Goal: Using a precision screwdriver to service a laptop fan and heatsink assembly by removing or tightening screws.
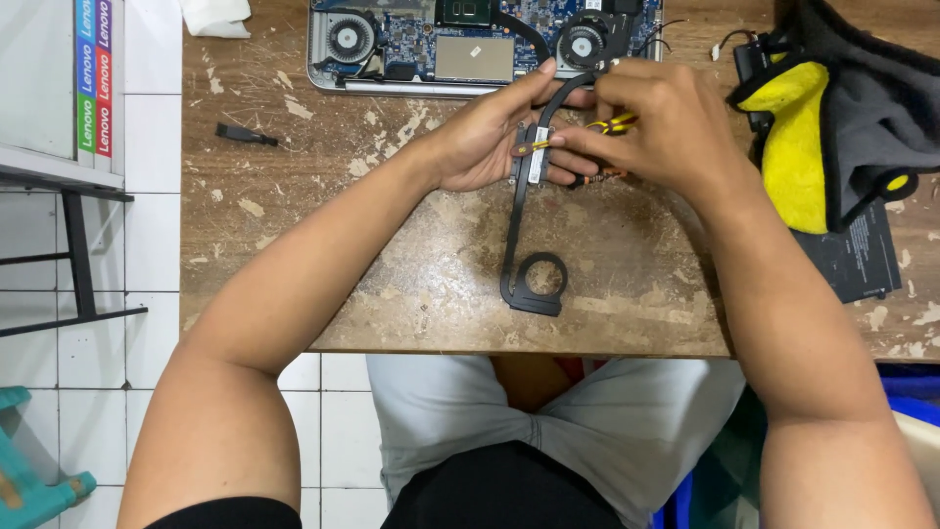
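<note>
Here both hands (578, 127) grip a black heat pipe (516, 225), apparently.

Worn wood, matt metal, soft cloth

The table (411, 284) is rough, flaking wood; the heat pipe (513, 230) looks matt black metal; the yellow-and-grey cloth (832, 127) looks fleecy beside glossy white floor tiles (157, 245).

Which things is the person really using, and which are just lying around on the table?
In use:
- black heat pipe, held by the left hand
- yellow-handled tool, in the right hand
- opened laptop, with its fans showing

Lying about:
- small black tool
- yellow and grey cloth
- flat black battery
- white tissue
</note>
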